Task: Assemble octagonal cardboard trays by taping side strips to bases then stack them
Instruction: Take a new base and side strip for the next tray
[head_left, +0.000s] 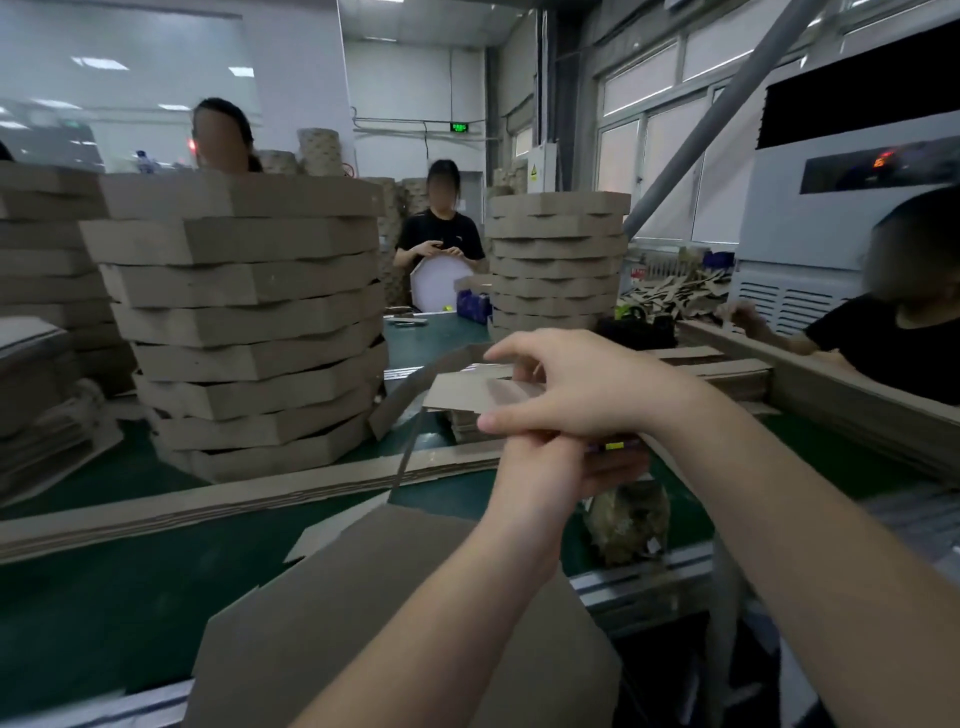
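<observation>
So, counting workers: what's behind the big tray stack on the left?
A person's head shows above the tray stack; the body and anything lower is hidden by the trays.

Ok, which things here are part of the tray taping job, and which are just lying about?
For the job: left hand gripping what looks like a tape roll; right hand pinching a tape strip; octagonal base; side strips; tray stack.
Lying about: plastic bag; purple box; cardboard scraps.
</observation>
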